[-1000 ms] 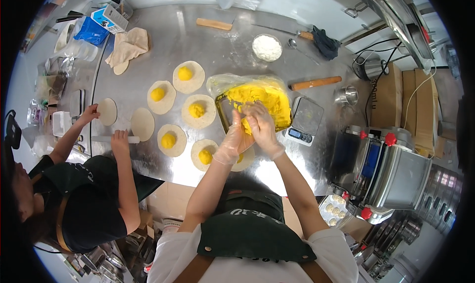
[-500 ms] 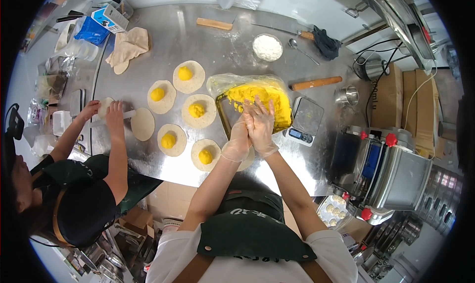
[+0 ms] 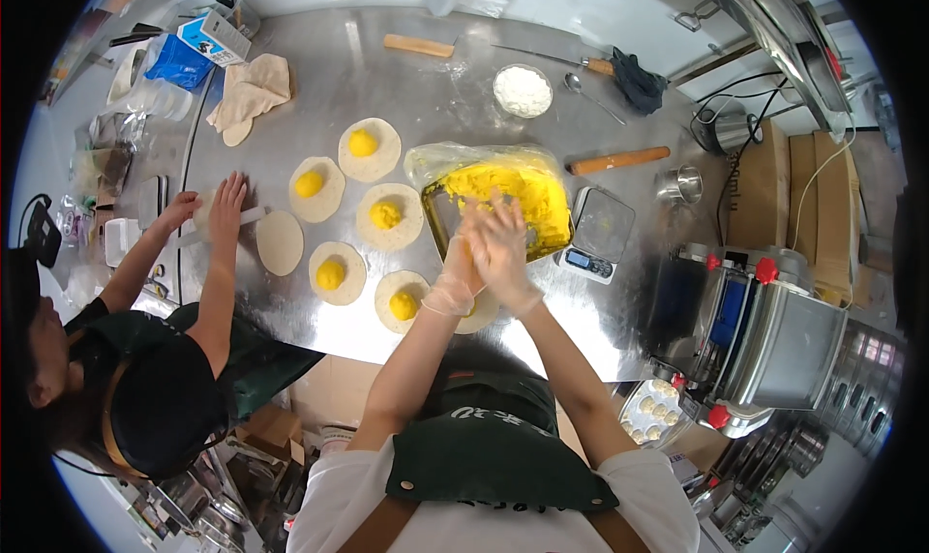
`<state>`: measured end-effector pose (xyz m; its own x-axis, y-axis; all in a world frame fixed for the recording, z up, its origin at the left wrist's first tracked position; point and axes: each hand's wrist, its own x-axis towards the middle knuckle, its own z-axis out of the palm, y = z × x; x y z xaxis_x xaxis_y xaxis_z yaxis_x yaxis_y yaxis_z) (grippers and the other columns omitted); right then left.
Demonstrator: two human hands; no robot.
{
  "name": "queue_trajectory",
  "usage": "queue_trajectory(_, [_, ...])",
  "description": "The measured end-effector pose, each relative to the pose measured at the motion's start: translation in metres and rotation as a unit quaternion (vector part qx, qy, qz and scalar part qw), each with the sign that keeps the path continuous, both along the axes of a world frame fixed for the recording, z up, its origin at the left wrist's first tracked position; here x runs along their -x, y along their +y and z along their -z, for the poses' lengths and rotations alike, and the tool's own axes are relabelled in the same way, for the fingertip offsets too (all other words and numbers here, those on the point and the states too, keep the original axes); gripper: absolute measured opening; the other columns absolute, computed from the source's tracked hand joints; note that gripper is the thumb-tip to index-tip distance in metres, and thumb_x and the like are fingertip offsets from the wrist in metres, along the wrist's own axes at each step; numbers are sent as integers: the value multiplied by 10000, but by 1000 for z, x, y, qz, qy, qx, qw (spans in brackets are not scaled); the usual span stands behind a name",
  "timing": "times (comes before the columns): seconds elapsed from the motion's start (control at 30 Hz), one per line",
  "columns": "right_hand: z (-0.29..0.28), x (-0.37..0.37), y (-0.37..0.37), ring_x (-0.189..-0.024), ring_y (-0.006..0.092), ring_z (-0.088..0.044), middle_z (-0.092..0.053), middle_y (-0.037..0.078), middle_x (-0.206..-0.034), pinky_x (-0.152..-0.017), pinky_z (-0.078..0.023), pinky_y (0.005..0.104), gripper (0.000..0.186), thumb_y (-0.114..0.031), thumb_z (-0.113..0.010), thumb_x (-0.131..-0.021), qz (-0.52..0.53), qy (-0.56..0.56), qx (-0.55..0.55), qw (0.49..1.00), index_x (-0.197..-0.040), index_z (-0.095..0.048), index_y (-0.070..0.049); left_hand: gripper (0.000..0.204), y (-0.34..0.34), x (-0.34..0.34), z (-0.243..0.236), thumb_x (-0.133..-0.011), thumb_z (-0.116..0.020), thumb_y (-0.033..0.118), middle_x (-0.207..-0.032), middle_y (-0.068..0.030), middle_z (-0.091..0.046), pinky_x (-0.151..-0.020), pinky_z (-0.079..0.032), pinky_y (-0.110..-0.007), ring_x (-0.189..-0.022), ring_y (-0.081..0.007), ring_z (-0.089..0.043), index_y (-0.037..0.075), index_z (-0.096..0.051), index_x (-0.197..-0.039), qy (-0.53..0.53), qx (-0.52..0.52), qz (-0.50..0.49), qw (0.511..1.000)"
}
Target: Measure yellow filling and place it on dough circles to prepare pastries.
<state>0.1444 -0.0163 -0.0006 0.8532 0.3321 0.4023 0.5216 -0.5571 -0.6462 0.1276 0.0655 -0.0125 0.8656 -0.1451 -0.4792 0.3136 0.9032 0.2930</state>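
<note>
My left hand and my right hand, both in clear plastic gloves, are pressed palm to palm above the near side of a metal tray. Their fingers point forward, blurred by motion. Whatever lies between the palms is hidden. Crumbly yellow filling fills much of the tray, with a plastic bag along its far edge. To the left lie several flat dough rounds, each bearing a yellow ball. Under my left wrist, another dough round with some yellow on it is partly covered.
At left, a co-worker's hands work a dough piece with a white rolling pin; a bare dough round lies beside them. A digital scale, wooden rolling pin, bowl of white powder and knife surround the tray.
My hands have shifted slightly against each other, and the right one has turned and drawn a little left. The co-worker's right hand has slid forward over the rolling pin.
</note>
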Motion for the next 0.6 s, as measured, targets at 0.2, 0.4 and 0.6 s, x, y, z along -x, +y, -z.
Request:
queue_trajectory(0.2, [-7,-23,-6,-1412,329,-296,-533,109,-1381,-1169,-141,512,411,-292,-406,-989,21,67,111,991,-1293,-586,-82,409,-5,0,-2,-1031,-412,330,-1304,-68,-544,-1021,-429,-322,-1190,-190,-531,91,-459,-1359,82,44,31,995])
queue_trajectory(0.4, [-12,-14,-13,-1148,296,-574,-626,115,-1215,-1004,-431,384,315,-188,-571,-915,42,171,-108,978,-1197,-626,-58,348,10,1,6,-1027,-429,282,-1224,-46,-585,-1001,-443,-322,-1127,-148,-555,94,-533,-1300,56,-44,5,997])
queue_trajectory(0.6, [-41,6,-15,-818,183,-634,-636,83,-1042,-743,-520,279,359,-119,-739,-792,67,245,-15,967,-1136,-647,-73,536,11,3,-11,-1021,-379,477,-1183,-72,-591,-935,-496,-315,-1067,-178,-588,43,-530,-1297,-9,-159,23,987])
